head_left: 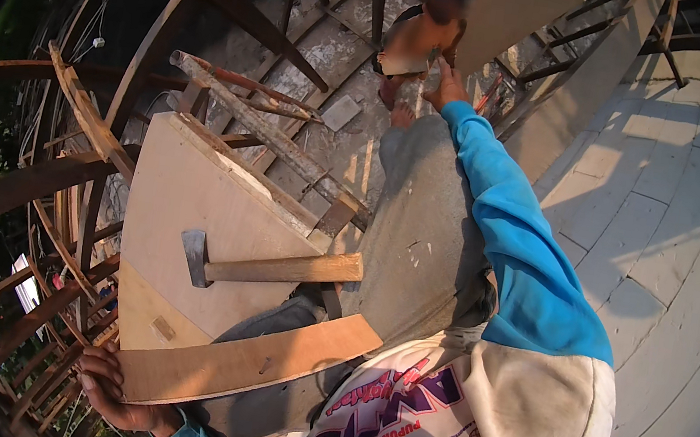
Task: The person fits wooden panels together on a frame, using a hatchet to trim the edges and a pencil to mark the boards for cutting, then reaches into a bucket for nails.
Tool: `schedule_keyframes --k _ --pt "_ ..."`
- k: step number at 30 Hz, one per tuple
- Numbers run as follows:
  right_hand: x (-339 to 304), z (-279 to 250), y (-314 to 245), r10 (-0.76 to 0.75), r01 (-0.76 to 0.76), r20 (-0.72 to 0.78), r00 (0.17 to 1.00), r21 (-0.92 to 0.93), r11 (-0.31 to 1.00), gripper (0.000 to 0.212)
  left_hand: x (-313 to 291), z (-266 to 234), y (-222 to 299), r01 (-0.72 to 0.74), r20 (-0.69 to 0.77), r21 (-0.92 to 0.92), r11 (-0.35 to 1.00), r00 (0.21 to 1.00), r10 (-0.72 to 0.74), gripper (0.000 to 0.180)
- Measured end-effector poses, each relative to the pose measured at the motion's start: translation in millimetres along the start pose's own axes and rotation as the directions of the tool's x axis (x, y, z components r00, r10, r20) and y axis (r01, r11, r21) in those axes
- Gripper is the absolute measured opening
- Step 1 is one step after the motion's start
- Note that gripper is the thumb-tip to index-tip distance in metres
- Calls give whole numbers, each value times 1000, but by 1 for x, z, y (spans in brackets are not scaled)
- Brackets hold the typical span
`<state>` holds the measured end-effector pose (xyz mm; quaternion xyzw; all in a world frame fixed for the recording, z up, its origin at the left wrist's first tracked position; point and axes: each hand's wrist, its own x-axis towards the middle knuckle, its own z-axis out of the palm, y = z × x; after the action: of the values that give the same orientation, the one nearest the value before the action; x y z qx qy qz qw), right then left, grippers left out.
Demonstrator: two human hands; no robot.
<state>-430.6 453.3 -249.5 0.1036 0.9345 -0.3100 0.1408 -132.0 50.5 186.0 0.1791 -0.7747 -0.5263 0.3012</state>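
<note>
My left hand (107, 385) grips the left end of a long, narrow strip of plywood (252, 360), fingers wrapped over its edge. The strip lies across my lap, with what looks like a small nail standing in it. Beyond it is a plywood panel (195, 189) with a hatchet (281, 268) resting on top, wooden handle pointing right. Far ahead, my right arm stretches out in a blue sleeve, and my right hand (448, 90) has its thumb and fingers apart. It is near another person (427, 38) below; nothing shows clearly in it.
Dark roof beams (27, 189) and loose timber cross the left side. A rough pole (268, 137) runs beyond the panel. To the right lie grey roof sheets (660, 215). A large board (518, 20) stands beside the other person, over a littered floor far below.
</note>
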Motion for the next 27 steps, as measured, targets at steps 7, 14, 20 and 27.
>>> schedule_keyframes --k 7,14,20,27 --pt "27 22 -11 -244 269 122 962 -280 921 103 18 23 -5 38 86 70 997 995 -44 30" --pt "31 17 -21 -423 413 180 888 94 906 69 24 28 -2 85 57 27 996 995 -87 30" --pt "1 -58 -66 -323 389 -219 921 584 712 69 19 34 -2 -16 49 53 998 999 14 30" --pt "7 -101 -125 -90 458 -459 884 811 365 65 17 5 0 -73 170 88 993 984 57 27"
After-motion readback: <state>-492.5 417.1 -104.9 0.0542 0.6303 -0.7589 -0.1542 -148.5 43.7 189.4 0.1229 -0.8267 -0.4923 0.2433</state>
